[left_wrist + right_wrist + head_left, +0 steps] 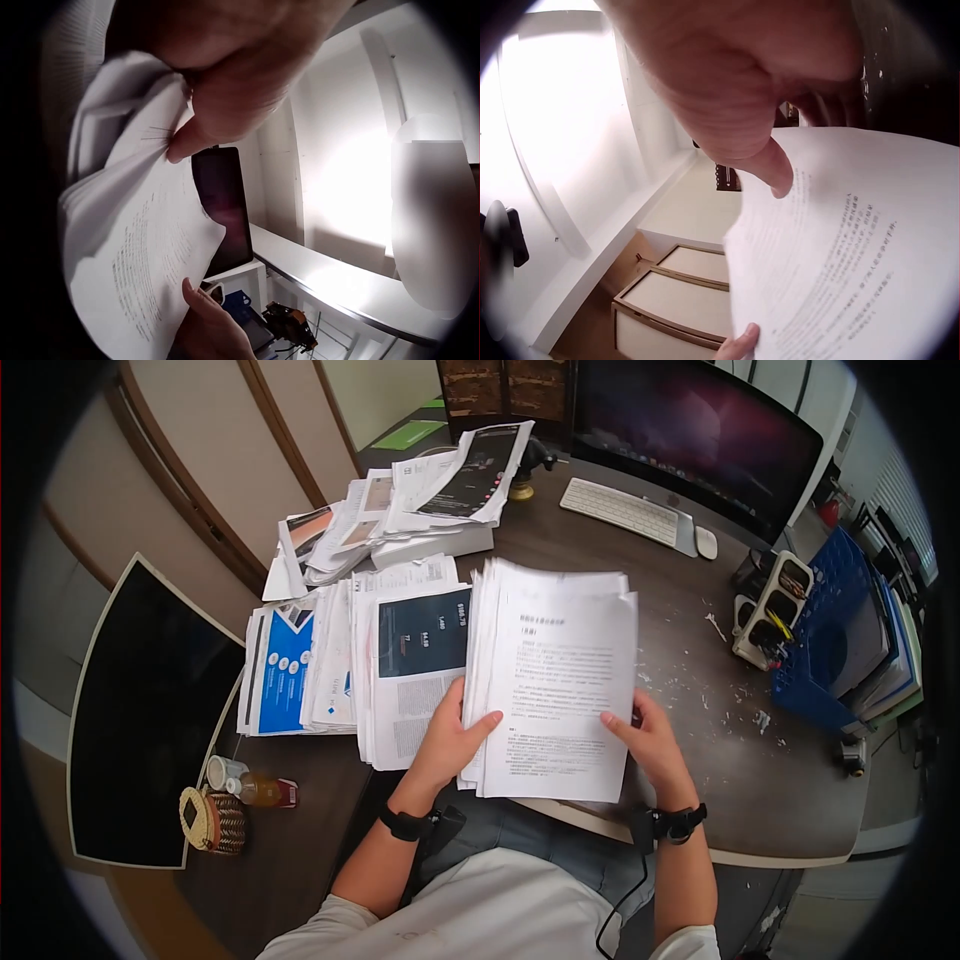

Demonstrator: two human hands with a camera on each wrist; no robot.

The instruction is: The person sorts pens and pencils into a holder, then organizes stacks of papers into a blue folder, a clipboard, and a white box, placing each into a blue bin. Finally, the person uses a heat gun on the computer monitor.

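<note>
A thick stack of printed sheets [560, 680] is held up over the desk's front edge, its text page facing the head camera. My left hand [455, 735] grips its left edge, thumb on the top page and fingers behind. At the right edge my right hand [650, 740] holds the same stack with the thumb on the front. In the left wrist view the sheets [150, 247] bend and fan apart under the thumb of the left hand [240, 82]. The right wrist view has the thumb of the right hand [742, 97] on the printed page [840, 247].
Paper piles [415, 690] lie left of the held stack, with another heap [400, 510] behind. A keyboard [620, 510], mouse [706, 542] and monitor [700, 440] stand at the back. Right are a pen holder [775, 610] and blue file rack [825, 630]; bottles [262, 790] are at left.
</note>
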